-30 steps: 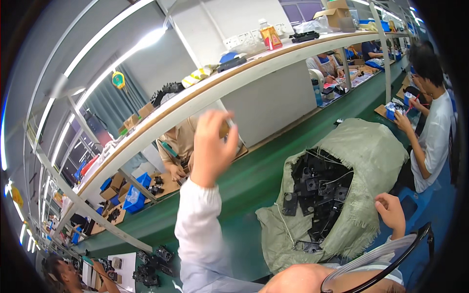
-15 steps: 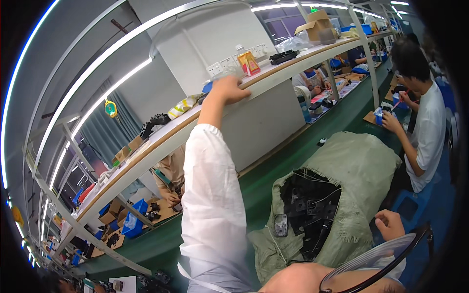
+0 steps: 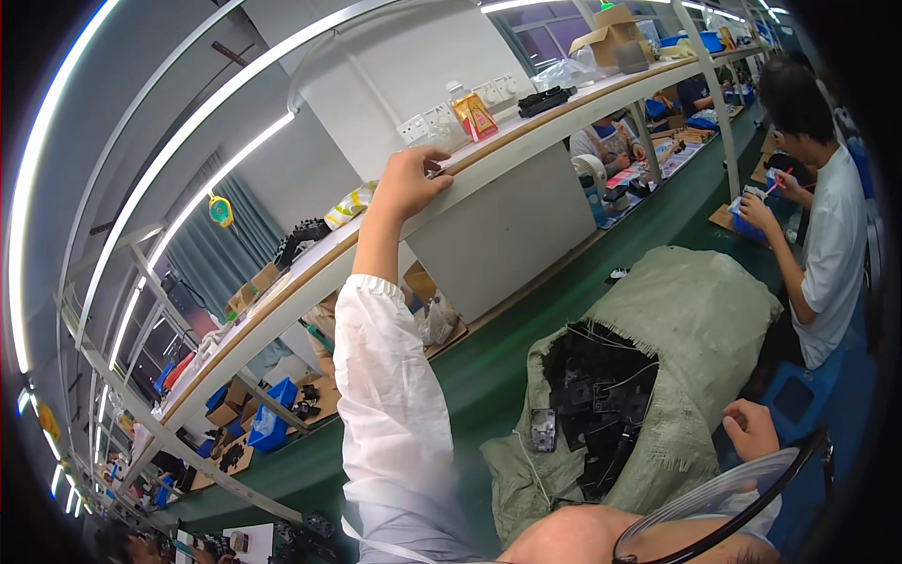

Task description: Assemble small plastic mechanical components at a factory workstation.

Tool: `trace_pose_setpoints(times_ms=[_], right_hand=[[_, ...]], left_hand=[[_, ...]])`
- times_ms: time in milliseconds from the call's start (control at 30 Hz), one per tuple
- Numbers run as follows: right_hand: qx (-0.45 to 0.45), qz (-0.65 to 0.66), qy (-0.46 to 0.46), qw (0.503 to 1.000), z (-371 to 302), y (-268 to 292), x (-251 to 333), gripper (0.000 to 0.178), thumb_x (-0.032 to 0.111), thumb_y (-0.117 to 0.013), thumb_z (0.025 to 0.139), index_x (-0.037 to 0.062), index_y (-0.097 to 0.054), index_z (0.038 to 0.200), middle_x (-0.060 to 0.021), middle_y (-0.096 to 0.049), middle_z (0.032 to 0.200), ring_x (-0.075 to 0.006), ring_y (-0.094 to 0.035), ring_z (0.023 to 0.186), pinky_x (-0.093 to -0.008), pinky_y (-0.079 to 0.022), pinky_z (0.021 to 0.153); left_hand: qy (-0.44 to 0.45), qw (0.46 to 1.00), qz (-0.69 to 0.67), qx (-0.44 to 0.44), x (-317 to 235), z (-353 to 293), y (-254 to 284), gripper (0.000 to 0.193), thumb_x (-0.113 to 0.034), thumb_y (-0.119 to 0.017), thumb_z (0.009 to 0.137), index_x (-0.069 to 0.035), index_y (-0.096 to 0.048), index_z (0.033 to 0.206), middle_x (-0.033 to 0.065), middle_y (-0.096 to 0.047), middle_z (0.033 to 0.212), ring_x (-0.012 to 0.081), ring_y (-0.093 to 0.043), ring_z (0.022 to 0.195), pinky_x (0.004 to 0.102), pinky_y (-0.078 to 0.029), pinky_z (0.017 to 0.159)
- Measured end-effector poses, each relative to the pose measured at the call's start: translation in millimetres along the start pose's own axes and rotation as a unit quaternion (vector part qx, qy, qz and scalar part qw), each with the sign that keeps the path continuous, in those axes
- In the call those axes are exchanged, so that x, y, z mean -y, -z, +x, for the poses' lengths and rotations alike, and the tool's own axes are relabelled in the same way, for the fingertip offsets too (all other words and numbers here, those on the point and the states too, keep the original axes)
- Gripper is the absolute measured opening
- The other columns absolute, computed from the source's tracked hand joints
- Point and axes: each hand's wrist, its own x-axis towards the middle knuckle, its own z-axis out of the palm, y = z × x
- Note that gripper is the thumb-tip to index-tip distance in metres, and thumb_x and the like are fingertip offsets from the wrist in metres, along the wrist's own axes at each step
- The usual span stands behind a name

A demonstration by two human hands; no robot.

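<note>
Sack on bench, R of ctr, loose parts in its mouth; R hand just R of sack, co-worker beyond, far R. Shelf runs above bench, L hand at its front edge; on top, bottle R of hand, carton farther R. Bin below shelf lvl, L of L arm.

No lettering is legible, including on the red-and-gold label of a bottle right of the left hand
</note>
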Motion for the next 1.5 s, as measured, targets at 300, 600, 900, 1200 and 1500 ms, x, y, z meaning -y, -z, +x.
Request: trace_pose_setpoints(times_ms=[300,600,900,1200,1500], right_hand=[[0.004,-0.005,0.008,1.000,5,-1,-10,0.013,0.003,-0.065,0.081,-0.0045,-0.065,0.092,-0.0114,-0.066,0.074,-0.0164,-0.063,0.066,-0.0296,-0.050,0.061],[0.001,-0.009,0.009,1.000,9,-2,-16,0.013,0.003,-0.066,0.081,-0.0031,-0.065,0.092,-0.0110,-0.066,0.075,-0.0164,-0.063,0.065,-0.0297,-0.050,0.062],[0.002,-0.026,0.007,1.000,5,-6,-19,0.014,0.005,-0.067,0.081,-0.0039,-0.065,0.092,-0.0118,-0.066,0.075,-0.0175,-0.062,0.064,-0.0303,-0.050,0.062],[0.012,-0.010,0.006,1.000,9,-8,-24,0.014,0.004,-0.066,0.081,-0.0044,-0.065,0.092,-0.0117,-0.066,0.073,-0.0165,-0.063,0.065,-0.0295,-0.050,0.062],[0.040,0.002,0.005,0.999,17,-13,-8,0.015,0.005,-0.065,0.082,-0.0059,-0.064,0.093,-0.0131,-0.067,0.075,-0.0170,-0.064,0.066,-0.0295,-0.050,0.062]], left_hand=[[-0.050,0.995,-0.017,-0.090,3,-13,1,0.019,-0.005,-0.069,0.082,-0.003,-0.073,0.101,0.0148,-0.074,0.097,0.0274,-0.071,0.091,0.0346,-0.055,0.084],[-0.020,0.971,-0.062,-0.228,14,-17,9,0.014,-0.003,-0.068,0.085,0.000,-0.072,0.098,0.0120,-0.075,0.092,0.0201,-0.073,0.086,0.0292,-0.056,0.082],[0.044,0.968,-0.041,-0.242,25,-18,7,0.016,-0.008,-0.071,0.083,0.000,-0.073,0.097,0.0142,-0.074,0.089,0.0213,-0.073,0.081,0.0308,-0.055,0.078],[0.132,0.975,-0.077,-0.161,24,-28,31,0.036,-0.030,-0.066,0.090,0.001,-0.071,0.108,0.0188,-0.072,0.105,0.0253,-0.070,0.096,0.0353,-0.054,0.082],[0.083,0.989,0.119,0.012,33,-67,40,0.034,-0.028,-0.066,0.087,0.000,-0.072,0.105,0.0184,-0.071,0.100,0.0324,-0.067,0.098,0.0401,-0.051,0.087]])
